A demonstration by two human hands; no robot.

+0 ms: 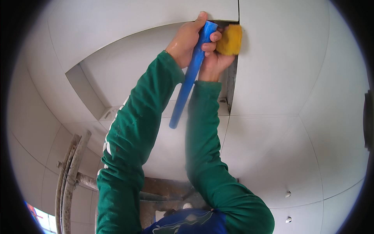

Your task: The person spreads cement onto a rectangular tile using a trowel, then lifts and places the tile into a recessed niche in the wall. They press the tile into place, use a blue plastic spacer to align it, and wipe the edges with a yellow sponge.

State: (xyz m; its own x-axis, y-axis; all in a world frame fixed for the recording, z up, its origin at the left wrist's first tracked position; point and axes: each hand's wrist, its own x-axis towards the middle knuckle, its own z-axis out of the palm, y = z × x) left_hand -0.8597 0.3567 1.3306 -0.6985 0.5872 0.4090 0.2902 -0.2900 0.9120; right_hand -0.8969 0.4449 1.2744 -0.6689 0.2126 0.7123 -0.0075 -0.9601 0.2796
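Note:
My left hand [186, 42] is closed round the upper part of a slim blue tube [187, 84], its thumb pointing up beside the tube's end and fingertips showing on the other side. The tube slants down to the left between my forearms. Just right of it, my right hand [215, 64] holds a yellow sponge [230, 40] at the right edge of a recessed niche [128, 64] in the wall. The tube and left fingers partly hide the right hand's fingers. Green sleeves cover both arms.
Large pale panels [276, 78] with thin joints surround the niche. A dark gap [231, 84] runs along its right side. Worn scaffold poles [72, 179] stand at the lower left. Two small round fittings, one white fitting [288, 194] above the other, stick out at the lower right.

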